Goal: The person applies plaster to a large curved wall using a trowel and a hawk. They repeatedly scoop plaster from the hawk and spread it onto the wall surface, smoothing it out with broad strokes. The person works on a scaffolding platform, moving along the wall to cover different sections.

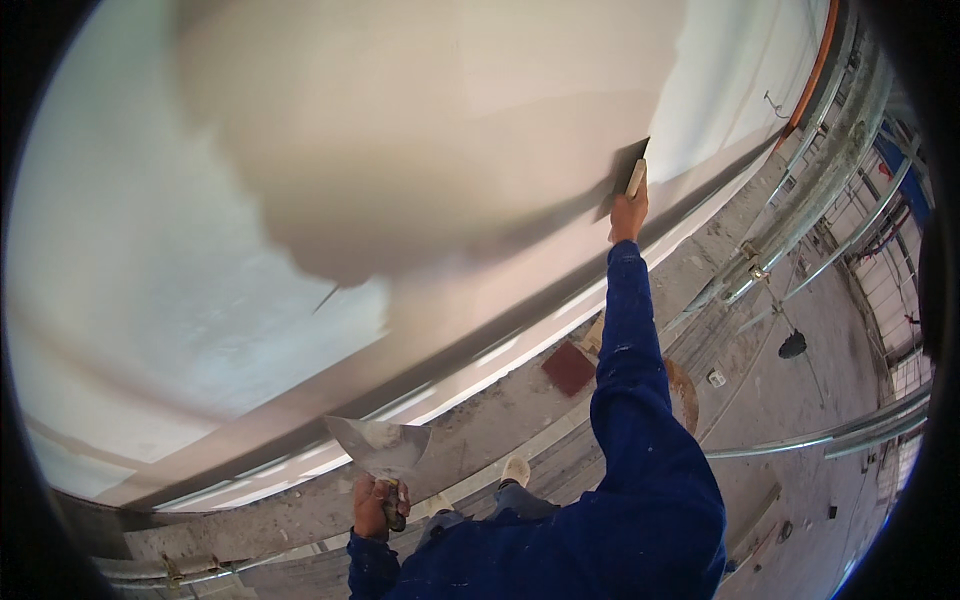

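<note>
My right arm stretches far up and forward, and my right hand [628,215] is closed around the pale handle of a plastering trowel [622,180]. The trowel's flat rectangular blade lies against the wall [480,190], on a darker, damp-looking plaster coat. Low on the left, near my body, my left hand [371,509] grips the handle of a wide putty knife [380,447]. Its broad, flared blade points away from me and carries greyish-white smears of plaster. Paler areas of wall flank the darker coat on both sides.
Metal scaffold tubes [815,220] run along the right, and another rail [800,443] crosses lower right. Under me are wooden planks [545,460]. A reddish-brown square piece [569,368] lies near the wall's foot. A thin wire [326,298] sticks out of the wall.
</note>
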The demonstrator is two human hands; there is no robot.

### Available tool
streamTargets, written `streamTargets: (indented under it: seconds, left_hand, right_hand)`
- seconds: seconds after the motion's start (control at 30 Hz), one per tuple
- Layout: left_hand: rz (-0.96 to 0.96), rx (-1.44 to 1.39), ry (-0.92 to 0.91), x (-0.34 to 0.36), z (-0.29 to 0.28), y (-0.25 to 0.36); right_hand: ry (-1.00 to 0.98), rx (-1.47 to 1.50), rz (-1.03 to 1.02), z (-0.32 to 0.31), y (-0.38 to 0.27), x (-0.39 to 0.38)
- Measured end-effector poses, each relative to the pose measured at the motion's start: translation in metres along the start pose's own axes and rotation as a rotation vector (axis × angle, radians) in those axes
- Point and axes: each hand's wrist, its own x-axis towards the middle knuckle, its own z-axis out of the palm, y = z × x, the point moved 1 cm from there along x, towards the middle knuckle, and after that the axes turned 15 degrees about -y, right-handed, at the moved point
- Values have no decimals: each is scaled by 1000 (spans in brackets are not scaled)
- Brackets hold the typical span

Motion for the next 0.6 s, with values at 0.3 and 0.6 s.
streamTargets:
  seconds: [0.3, 0.6]
  left_hand:
    - [-46, 51, -136, -7, -27, 13]
    - [-56, 76, -117, -50, -91, 30]
  right_hand:
    - [-63, -34, -93, 52, -74, -100]
    - [-127, -51, -119, 126, -147, -229]
